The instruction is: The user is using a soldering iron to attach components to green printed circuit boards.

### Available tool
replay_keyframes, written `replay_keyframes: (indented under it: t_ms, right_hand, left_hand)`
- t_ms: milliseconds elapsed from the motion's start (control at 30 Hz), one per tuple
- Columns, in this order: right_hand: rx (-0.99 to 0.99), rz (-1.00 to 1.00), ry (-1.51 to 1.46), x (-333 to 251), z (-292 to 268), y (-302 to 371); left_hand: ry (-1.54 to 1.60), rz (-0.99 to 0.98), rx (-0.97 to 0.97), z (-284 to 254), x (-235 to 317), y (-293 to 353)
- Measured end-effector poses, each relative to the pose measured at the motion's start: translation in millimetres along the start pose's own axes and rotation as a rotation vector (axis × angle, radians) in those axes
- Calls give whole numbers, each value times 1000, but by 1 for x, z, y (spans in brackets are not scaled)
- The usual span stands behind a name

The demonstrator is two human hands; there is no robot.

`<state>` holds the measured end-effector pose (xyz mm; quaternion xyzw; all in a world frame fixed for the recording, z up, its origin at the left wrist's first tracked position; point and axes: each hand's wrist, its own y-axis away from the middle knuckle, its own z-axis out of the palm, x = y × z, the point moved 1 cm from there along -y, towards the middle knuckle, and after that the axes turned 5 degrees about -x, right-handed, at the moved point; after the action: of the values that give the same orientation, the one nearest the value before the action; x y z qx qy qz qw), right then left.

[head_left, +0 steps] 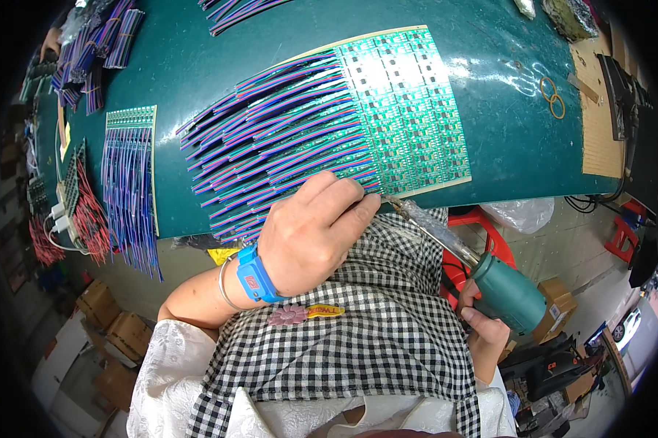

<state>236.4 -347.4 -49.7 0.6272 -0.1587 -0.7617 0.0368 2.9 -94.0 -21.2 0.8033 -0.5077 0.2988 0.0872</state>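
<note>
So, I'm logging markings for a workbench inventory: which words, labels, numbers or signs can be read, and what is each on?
I won't copy wording out, but marks stand here:
Yellow patch on the checkered apron: short lettering.
Blue wristband: small reddish mark, too small to read.
Green circuit boards: any print is too small to read.
Brown carton at right: small marking, too blurred to read.

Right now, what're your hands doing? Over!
Left hand over coloured wires at circuit board's near edge, grip hidden. Right hand holding green soldering iron. Tip close to left fingertips.
</note>
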Motion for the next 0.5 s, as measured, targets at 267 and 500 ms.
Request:
replay_keyframes:
  t_ms: [267, 500]
  right_hand:
    - [-19, -75, -107, -5, 3, -10]
    - [84, -34, -265, -13, 16, -8]
  left_hand:
    - [30, -4, 3, -1, -1, -1]
    - [6, -2, 9, 1, -1, 1]
